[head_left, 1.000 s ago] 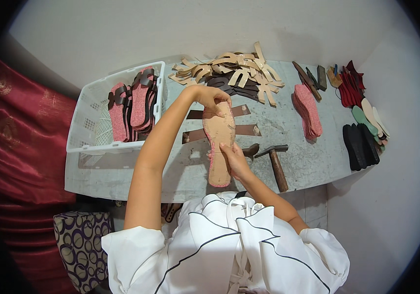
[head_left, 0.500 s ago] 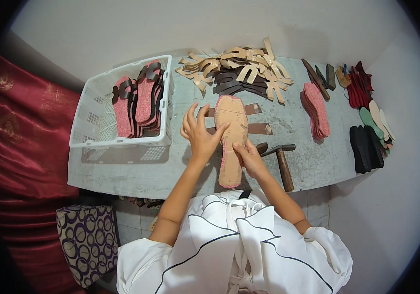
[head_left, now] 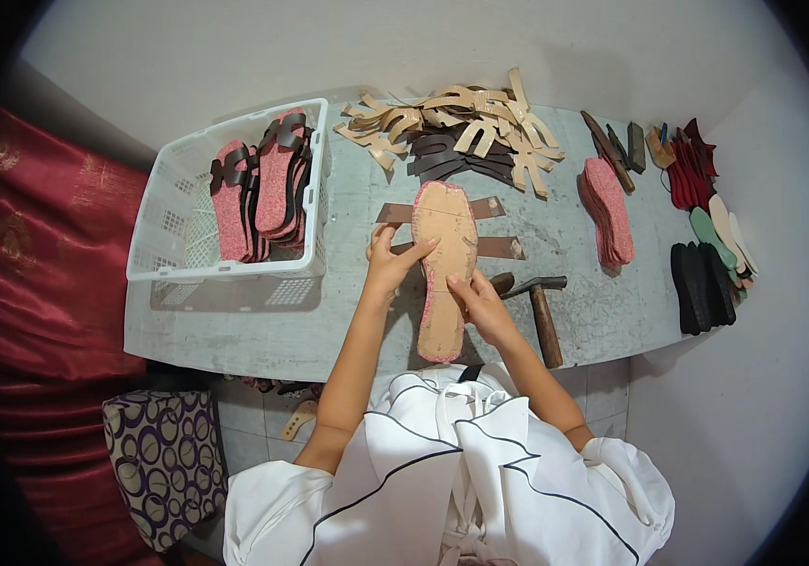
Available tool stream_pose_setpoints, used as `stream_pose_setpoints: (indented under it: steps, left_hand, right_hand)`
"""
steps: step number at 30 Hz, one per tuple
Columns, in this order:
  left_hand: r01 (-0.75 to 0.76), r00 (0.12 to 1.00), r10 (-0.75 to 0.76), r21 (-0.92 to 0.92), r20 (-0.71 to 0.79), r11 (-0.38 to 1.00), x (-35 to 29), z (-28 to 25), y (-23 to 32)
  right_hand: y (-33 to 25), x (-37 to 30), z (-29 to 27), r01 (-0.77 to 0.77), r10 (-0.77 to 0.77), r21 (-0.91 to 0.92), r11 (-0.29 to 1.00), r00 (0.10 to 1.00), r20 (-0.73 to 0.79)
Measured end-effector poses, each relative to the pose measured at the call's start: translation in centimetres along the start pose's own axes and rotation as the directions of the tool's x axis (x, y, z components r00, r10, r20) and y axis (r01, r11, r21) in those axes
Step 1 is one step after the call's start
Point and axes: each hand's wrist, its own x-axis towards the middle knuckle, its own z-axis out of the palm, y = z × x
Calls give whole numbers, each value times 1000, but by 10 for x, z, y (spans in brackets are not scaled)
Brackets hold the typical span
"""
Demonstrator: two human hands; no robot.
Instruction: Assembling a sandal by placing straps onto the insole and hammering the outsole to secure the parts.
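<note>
A shoe insole, tan underside up and pink along the rim, is held upright over the near middle of the table. Dark brown straps stick out from under it on both sides. My left hand lays its thumb on the insole's left side, while its bent fingers are at the lower strap's left end. With its thumb on top and its fingers underneath, my right hand pinches the insole's right edge. The fingers beneath are partly hidden.
On the left, a white basket holds pink sandals. Beige and brown strap pieces are heaped behind the insole. A hammer lies right of my hand; farther right are stacked pink insoles, tools and black soles.
My left fingers have come down and curled from above the upper strap to the lower strap's left end. My right hand keeps its hold on the insole.
</note>
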Motion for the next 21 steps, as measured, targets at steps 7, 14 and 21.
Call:
stream_pose_setpoints:
  steps: [7, 14, 21]
  left_hand:
    - [-55, 997, 62, -162, 41, 985, -1, 5, -1]
    - [-69, 992, 99, -331, 75, 941, -6, 10, 17]
    - [-55, 998, 56, -51, 10, 997, -5, 4, 11]
  right_hand:
    - [-28, -21, -10, 149, -170, -717, 681, 984, 43]
    - [-15, -5, -16, 23, -33, -387, 922, 999, -19]
    - [-8, 2, -18, -10, 11, -217, 976, 1000, 7]
